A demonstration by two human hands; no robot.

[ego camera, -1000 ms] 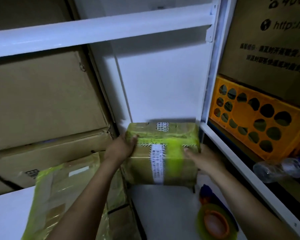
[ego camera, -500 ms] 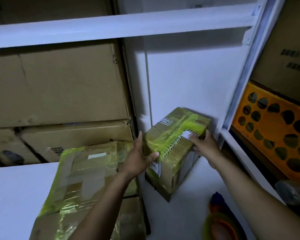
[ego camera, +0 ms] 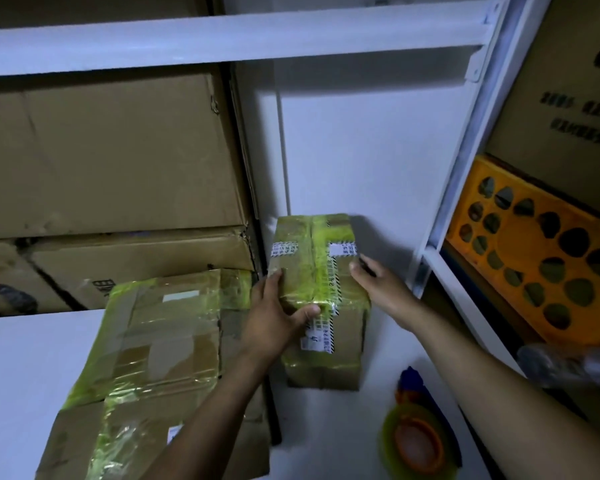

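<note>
Where you are working: white steel shelving (ego camera: 361, 161), one bay with a plain back panel and a beam overhead; the light is dim.
Shelf board (ego camera: 326, 427): smooth, white, level. It should let a box slide, so make your last adjustment by pushing, not lifting.
Plain cartons (ego camera: 101, 150): brown, stacked in the bay to the left, filling it up to the beam.
Printed carton (ego camera: 568, 98): brown with dark lettering, top right, beyond the upright post.
Taped carton (ego camera: 153, 341): banded in yellow-green tape, lower left, just beside your left forearm. Keep your elbow off it.
Orange crate (ego camera: 534, 258): perforated plastic, in the right bay, well apart from the work.
Parcel (ego camera: 312, 258): small brown box crossed with yellow-green tape and printed white strips. It stands on end at the left rear of the board, near the back panel; whether it touches the panel cannot be told. Square its left face to the bay's edge and seat it flat before you let go.
Left hand (ego camera: 271, 327): grasping the parcel's near left corner, thumb across the front top edge, fingers up the side. Steady from here.
Right hand (ego camera: 383, 292): curled against the parcel's upper right edge, thumb on top. Guide from this side; even pressure should stop it twisting.
Tape roll (ego camera: 418, 441): green with an orange core, lying on the board front right, apart from the parcel.
Bottle (ego camera: 568, 365): clear plastic, blurred, lying below the crate.
</note>
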